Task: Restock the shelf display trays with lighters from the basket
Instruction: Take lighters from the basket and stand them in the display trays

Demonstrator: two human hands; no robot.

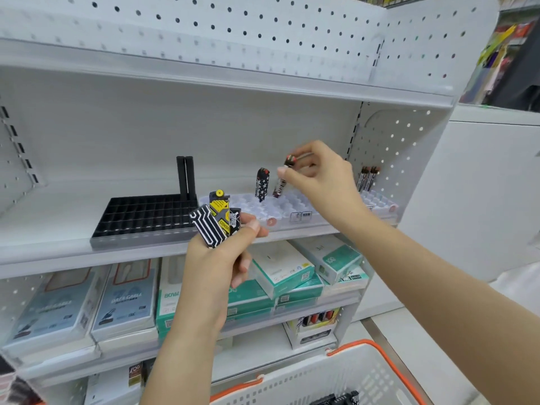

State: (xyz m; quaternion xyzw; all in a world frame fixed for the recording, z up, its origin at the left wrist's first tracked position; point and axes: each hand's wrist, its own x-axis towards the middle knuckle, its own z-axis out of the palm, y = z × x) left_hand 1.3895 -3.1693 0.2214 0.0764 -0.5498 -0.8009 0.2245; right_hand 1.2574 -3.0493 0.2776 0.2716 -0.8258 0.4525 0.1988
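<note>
Restocking in progress at a white shelf. The right hand pinches the top of a striped lighter between thumb and fingertips, its base at or just inside a cell of the clear display tray, so the lighter can seat upright; whether it is fully seated cannot be told. A star-patterned lighter stands just beside it in the same tray. The left hand grips a reserve of lighters fanned upward, a black-and-white lighter beside a yellow lighter, kept near the trays for quick transfer. The black display tray holds only two black lighters at its back corner. More lighters stand in a tray further right. The white basket with orange rim sits below.
</note>
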